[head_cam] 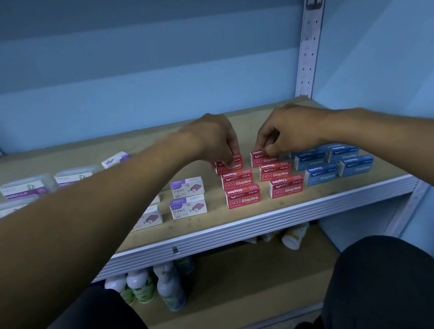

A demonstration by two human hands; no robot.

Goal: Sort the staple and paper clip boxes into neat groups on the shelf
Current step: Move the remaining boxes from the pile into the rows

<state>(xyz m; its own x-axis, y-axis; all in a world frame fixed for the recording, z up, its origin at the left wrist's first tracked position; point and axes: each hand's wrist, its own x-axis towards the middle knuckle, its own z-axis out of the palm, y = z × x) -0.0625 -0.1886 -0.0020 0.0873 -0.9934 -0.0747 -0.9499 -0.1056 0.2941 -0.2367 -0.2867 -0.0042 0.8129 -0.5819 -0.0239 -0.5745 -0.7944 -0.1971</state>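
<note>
Nearest, at six o'clock, the person's dark-trousered knees (392, 287) frame a lower chipboard shelf (244, 295) where white plastic bottles with green labels (154, 283) stand in a huddle at seven o'clock and one more lies toppled (295, 235) further right. Above its ribbed pale metal lip, the tan chipboard upper shelf (246, 216) carries the stock. At its front, toward the centre, sit white-and-purple cardboard staple boxes (187, 197); to their right, six small red cardboard staple boxes (261, 178) stand in two columns of three, running from front to back. At three o'clock of those, blue cardboard staple boxes (333, 162) form their own block. Out at nine o'clock, clear plastic paper clip boxes with purple bands (27, 187) lie loosely apart, partly hidden by the left forearm. Both bare arms reach in over the shelf. The left hand (215, 139) pinches the rear red box of the left column with fingertips curled down over it; the right hand (289, 131) pinches the rear red box of the right column the same way. Beyond, at twelve o'clock, rises a plain pale blue back panel (141, 77), flanked by perforated grey metal uprights (309, 37).
</note>
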